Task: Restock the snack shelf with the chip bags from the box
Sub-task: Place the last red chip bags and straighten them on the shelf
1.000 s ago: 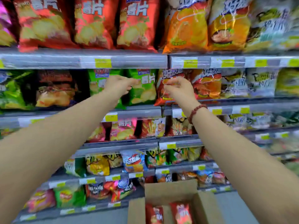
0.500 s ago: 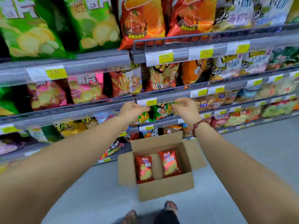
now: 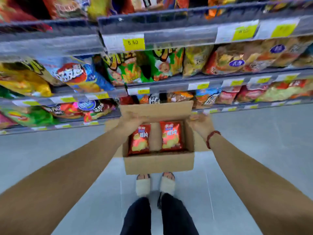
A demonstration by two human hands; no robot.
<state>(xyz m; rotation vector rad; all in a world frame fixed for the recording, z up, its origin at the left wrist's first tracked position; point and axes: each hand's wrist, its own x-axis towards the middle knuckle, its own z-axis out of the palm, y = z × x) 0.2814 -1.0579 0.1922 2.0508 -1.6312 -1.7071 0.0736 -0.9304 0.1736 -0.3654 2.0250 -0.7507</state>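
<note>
Two red chip bags (image 3: 139, 140) (image 3: 171, 135) lie flat, side by side, on the bottom of an open cardboard box (image 3: 159, 162). They look light, puffed with air and glossy, so likely slippery and easy to crush; the safest hold is probably a gentle pinch on the crimped top seam or along the side edges.

The left hand (image 3: 131, 120) hovers over the box's far left corner, just above the left bag. The right hand (image 3: 200, 123) is over the box's right wall. Both are blurred, so I cannot tell whether either touches or grips anything.

The box sits on a pale grey floor (image 3: 254, 141), just in front of the person's slippered feet (image 3: 155, 184). Directly behind the box stand grey shelves (image 3: 169, 39), tiered and packed with bright snack bags, with yellow price tags (image 3: 133, 42) along their front edges.
</note>
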